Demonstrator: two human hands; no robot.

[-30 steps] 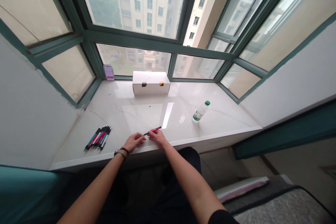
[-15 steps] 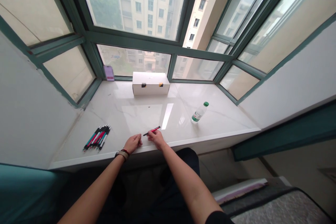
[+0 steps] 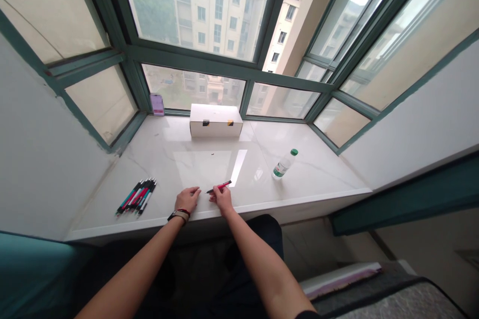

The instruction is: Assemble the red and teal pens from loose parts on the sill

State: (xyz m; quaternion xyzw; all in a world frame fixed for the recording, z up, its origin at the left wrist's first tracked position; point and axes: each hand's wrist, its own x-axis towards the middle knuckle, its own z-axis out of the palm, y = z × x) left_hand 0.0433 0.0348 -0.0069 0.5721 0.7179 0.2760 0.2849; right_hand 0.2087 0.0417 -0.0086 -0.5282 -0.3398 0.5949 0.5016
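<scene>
"Where is the red pen (image 3: 220, 187) to be found?"

"Over the front edge of the stone sill (image 3: 168, 159), about midway along it, in the right hand (image 3: 221, 199). Whether it is lifted clear of the stone cannot be told."

"How is it held?"

"It is pinched between thumb and fingers, the hand being closed only as far as the thin barrel requires. The left hand (image 3: 187, 199) is kept half open, palm down, fingers loosely spread, and nothing is gripped by it."

"And its line?"

"Its long axis is laid nearly across the sill, the red end angled up and away to the right, the dark tip aimed toward the left hand, which is just beside it. The right hand is the nearer, of course."

"What else is counted?"

"One pen is held. One bundle of pens (image 3: 136, 197) is laid near the left front corner: about six, though the exact number is hidden by overlap. One white box (image 3: 216, 122) is placed at the back edge, one water bottle (image 3: 284, 164) toward the right, and one purple card (image 3: 157, 104) at the back left, its print blurred."
</scene>
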